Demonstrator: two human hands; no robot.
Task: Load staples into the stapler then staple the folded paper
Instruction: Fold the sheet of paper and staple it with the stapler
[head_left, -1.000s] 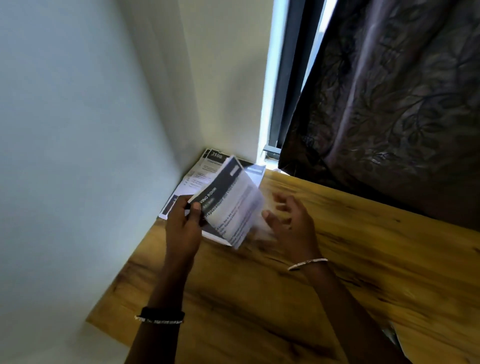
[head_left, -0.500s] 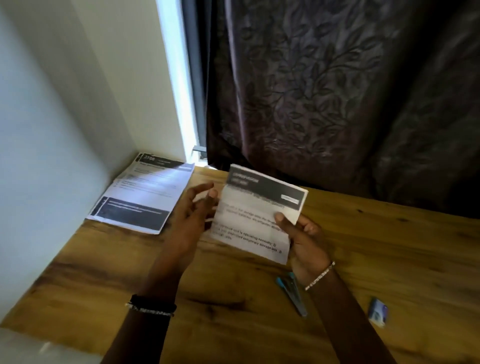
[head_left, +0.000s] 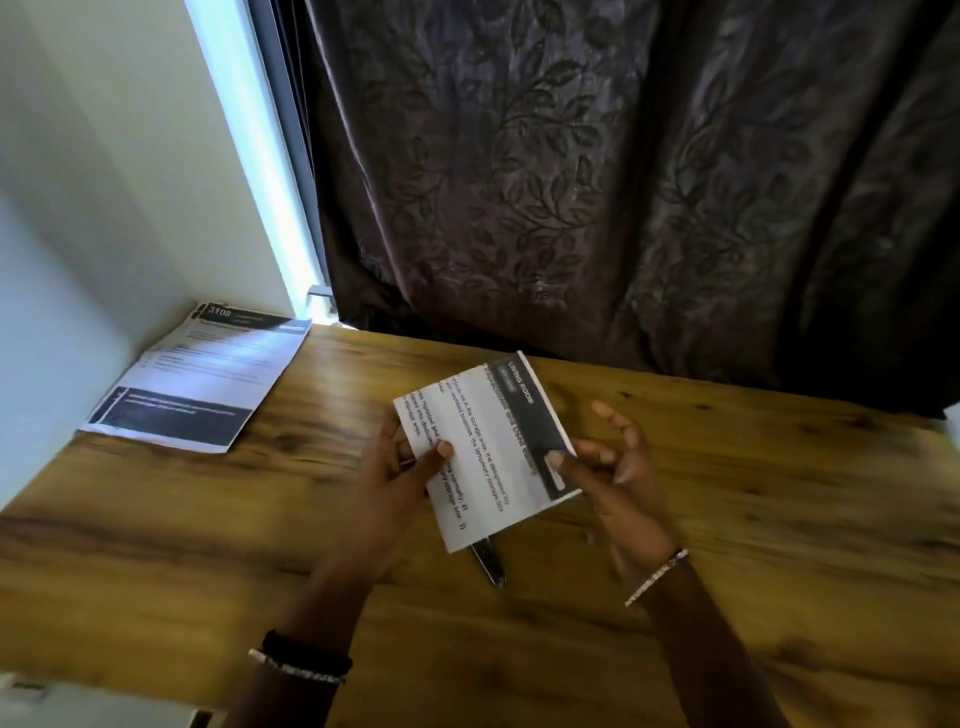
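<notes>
The folded paper (head_left: 488, 447) is being held up over the wooden table (head_left: 779, 519), between both hands. It is tilting so that its dark header band is running along the right-hand edge and its printed lines are running sideways. The left hand (head_left: 397, 470) is gripping the paper's left edge, its thumb lying across the printed face and its fingers going behind the sheet, where they are hidden. The right hand (head_left: 615, 467) is pinching the lower right edge, its thumb pressing on the dark band; its other fingers are hanging half curled and spread, clear of the paper.

Under the paper's bottom corner the stapler (head_left: 489, 564) is lying on the table, showing only as a narrow dark end, the rest being covered by the sheet; I cannot tell whether it is open. A stack of printed sheets (head_left: 202, 379) is lying flat in the table's far left corner, touching the pale wall (head_left: 78, 182). A dark leaf-patterned curtain (head_left: 623, 182) is hanging behind the table's far edge. The person is wearing a dark band (head_left: 304, 662) on the left wrist and a beaded bracelet (head_left: 657, 577) on the right
</notes>
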